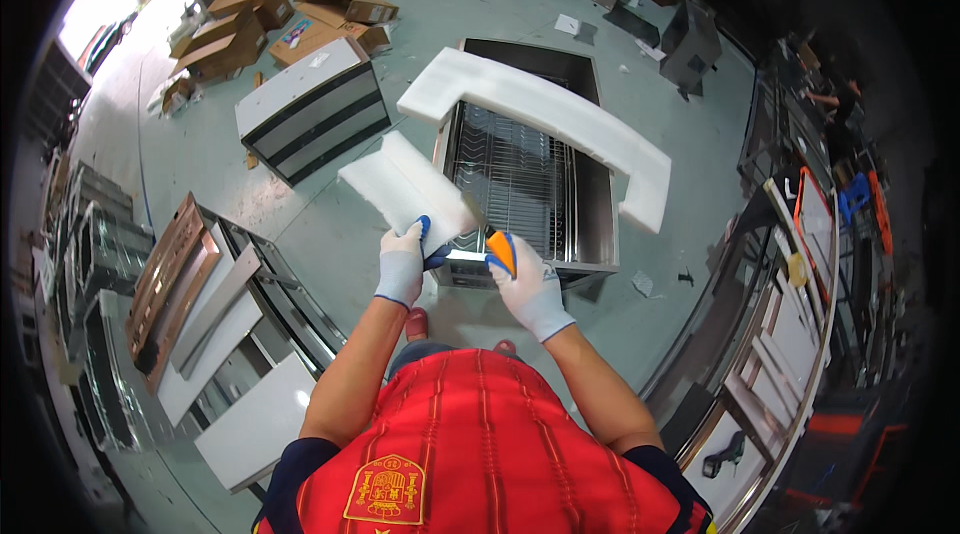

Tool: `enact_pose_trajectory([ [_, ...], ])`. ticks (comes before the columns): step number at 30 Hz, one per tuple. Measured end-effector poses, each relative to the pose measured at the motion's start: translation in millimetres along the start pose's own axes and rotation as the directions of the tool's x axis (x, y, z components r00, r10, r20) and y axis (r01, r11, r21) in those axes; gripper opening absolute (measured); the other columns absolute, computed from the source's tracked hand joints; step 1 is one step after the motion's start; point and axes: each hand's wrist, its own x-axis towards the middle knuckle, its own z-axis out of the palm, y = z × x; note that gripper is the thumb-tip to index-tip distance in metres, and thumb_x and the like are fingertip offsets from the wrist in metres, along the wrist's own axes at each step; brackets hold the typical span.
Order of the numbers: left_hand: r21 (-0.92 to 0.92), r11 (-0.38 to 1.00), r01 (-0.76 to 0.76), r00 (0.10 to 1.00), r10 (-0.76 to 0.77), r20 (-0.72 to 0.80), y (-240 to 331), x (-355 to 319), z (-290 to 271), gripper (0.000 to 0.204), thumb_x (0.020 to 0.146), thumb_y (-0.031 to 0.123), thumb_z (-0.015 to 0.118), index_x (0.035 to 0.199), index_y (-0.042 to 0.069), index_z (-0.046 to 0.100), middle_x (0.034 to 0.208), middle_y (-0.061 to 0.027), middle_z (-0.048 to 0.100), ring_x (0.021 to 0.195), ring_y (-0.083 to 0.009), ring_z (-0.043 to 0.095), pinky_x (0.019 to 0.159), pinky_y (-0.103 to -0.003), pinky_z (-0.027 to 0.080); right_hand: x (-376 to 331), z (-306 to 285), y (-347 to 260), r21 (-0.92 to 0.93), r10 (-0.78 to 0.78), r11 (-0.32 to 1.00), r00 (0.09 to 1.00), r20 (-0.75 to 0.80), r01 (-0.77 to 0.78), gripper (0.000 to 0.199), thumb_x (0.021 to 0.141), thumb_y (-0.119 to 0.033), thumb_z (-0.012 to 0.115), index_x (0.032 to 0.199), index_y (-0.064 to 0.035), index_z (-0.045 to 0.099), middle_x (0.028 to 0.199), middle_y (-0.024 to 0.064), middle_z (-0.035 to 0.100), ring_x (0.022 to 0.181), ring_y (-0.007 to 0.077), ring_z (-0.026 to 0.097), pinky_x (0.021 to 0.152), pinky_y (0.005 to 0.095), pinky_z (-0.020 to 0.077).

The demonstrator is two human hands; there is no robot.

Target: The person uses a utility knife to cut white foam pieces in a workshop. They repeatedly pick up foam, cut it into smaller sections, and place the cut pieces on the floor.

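My left hand (402, 264), in a white glove with blue fingertips, is closed on the near end of a white foam block (400, 184). My right hand (530, 286), gloved the same way, grips a knife (501, 252) by its orange handle. The blade points up and left, at the block's right end; whether it touches the foam I cannot tell. Beyond both hands stands an open metal cabinet (600, 224) lying on the floor, with wire racks (510, 174) inside. A long white foam piece with bent ends (550, 104) rests across the cabinet's top.
A grey metal box (315, 109) sits to the left of the cabinet, with open cardboard boxes (235, 34) behind it. Metal panels (225, 334) lean at my left. On the right runs a bench (770, 374) with frames and a tape dispenser (724, 455). Another person (845, 102) is far right.
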Motion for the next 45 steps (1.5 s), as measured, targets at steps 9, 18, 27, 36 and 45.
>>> enact_pose_trajectory([
  [9,0.092,0.996,-0.016,0.999,0.013,0.037,25,-22,7,0.037,0.107,0.023,0.069,0.129,-0.005,0.064,0.099,-0.0155,0.078,0.065,-0.0249,0.076,0.05,-0.031,0.06,-23,-14,2,-0.267,0.037,0.963,0.96,0.278,0.04,0.068,0.109,-0.041,0.063,0.16,0.001,0.046,0.137,0.0244,0.07,0.117,0.0439,0.072,0.096,0.0548,0.0582],
  [18,0.139,0.99,0.028,0.988,-0.048,0.146,25,-29,0,0.032,0.108,0.022,0.07,0.127,-0.002,0.065,0.094,-0.0128,0.076,0.066,-0.0209,0.072,0.053,-0.031,0.055,-14,-47,-11,-0.273,0.08,0.961,0.899,0.43,0.045,0.052,0.111,-0.04,0.059,0.144,0.0003,0.054,0.127,0.0246,0.074,0.116,0.0424,0.074,0.097,0.053,0.058],
  [27,0.073,0.987,0.146,0.97,-0.158,0.188,27,-31,-16,0.028,0.108,0.02,0.071,0.125,-0.001,0.066,0.089,-0.0133,0.075,0.063,-0.0208,0.069,0.052,-0.031,0.054,-14,-57,-5,-0.318,0.101,0.947,0.905,0.413,0.039,0.044,0.111,-0.04,0.059,0.134,-0.0024,0.056,0.117,0.0237,0.077,0.111,0.044,0.075,0.094,0.0543,0.0582],
  [36,0.171,0.932,0.321,0.864,-0.362,0.35,48,-34,-30,0.025,0.105,0.025,0.077,0.118,0.005,0.069,0.087,-0.0073,0.072,0.062,-0.015,0.065,0.054,-0.03,0.052,-8,-60,-3,-0.283,0.047,0.954,0.88,0.473,0.101,0.046,0.11,-0.042,0.061,0.137,-0.0054,0.056,0.119,0.0228,0.076,0.109,0.0457,0.074,0.09,0.0565,0.0571],
  [45,0.321,0.915,0.244,0.717,-0.393,0.576,56,-20,-47,0.032,0.103,0.026,0.08,0.122,0.001,0.071,0.091,-0.0063,0.074,0.067,-0.014,0.069,0.054,-0.028,0.056,-10,-55,8,-0.21,-0.007,0.97,0.875,0.484,0.124,0.044,0.11,-0.041,0.06,0.14,-0.0089,0.057,0.123,0.0214,0.075,0.111,0.0456,0.073,0.092,0.0559,0.0573],
])
